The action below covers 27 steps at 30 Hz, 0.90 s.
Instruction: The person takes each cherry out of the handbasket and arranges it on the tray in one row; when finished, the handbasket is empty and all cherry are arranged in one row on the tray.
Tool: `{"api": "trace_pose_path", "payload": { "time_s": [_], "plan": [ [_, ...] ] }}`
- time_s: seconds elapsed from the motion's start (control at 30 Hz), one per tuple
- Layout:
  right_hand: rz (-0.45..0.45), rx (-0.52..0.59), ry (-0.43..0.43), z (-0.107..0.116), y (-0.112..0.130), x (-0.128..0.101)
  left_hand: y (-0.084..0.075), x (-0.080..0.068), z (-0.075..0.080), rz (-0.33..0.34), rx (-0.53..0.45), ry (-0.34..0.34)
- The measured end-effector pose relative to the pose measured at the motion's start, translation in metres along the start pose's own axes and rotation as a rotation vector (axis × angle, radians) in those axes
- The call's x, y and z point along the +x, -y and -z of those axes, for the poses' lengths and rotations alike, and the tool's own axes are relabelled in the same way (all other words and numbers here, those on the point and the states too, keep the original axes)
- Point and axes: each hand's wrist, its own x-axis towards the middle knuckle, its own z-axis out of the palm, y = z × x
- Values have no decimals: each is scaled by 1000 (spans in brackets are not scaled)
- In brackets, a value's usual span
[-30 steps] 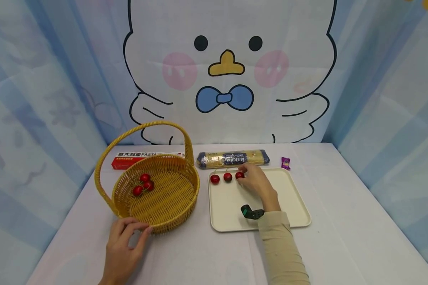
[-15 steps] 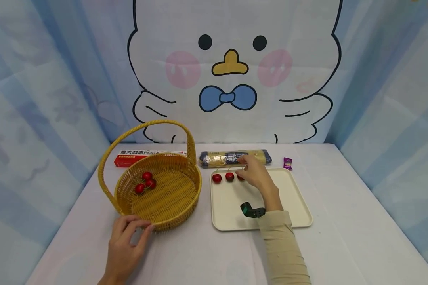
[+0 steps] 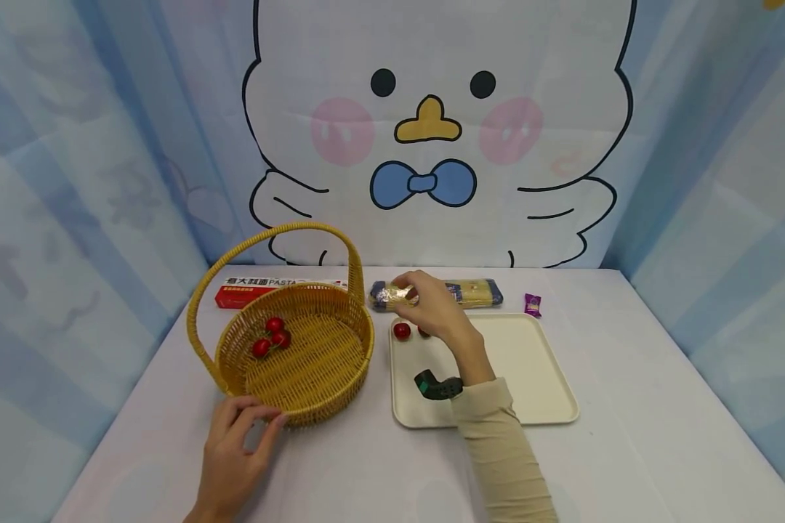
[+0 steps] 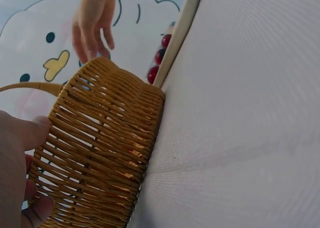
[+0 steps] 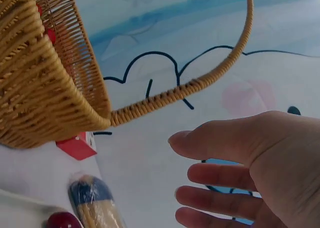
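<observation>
Basket [image 3: 301, 356]: three cherries [image 3: 271, 336] | tray [image 3: 530, 363]: two cherries [image 3: 402, 331]

Cherries: five visible. Three in basket [image 3: 294, 352] at left, cluster [image 3: 270, 337]; two on tray [image 3: 536, 363] at right, one whole [image 3: 402, 331], one half hidden behind hand [image 3: 424, 332]. One basket. One tray. Pasta packs: two at far edge, red box [image 3: 248, 290] and clear bag [image 3: 477, 292]. One purple candy [image 3: 533, 304], far right. Hands: two.
</observation>
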Motion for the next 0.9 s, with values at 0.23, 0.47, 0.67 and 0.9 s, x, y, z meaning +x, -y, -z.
{"api": "trace_pose_path", "payload": {
  "time_s": [0.23, 0.47, 0.67, 0.9],
  "plan": [
    [99, 36, 60, -20, 27, 16, 0, 0, 1, 11, 9, 7],
    [172, 26, 163, -39, 44, 35, 0, 2, 1, 0, 20, -13],
    [212, 5, 253, -57, 58, 53, 0, 2, 0, 1, -16, 4],
    [202, -27, 328, -79, 67, 76, 0, -1, 1, 41, 19, 35]
  ]
}}
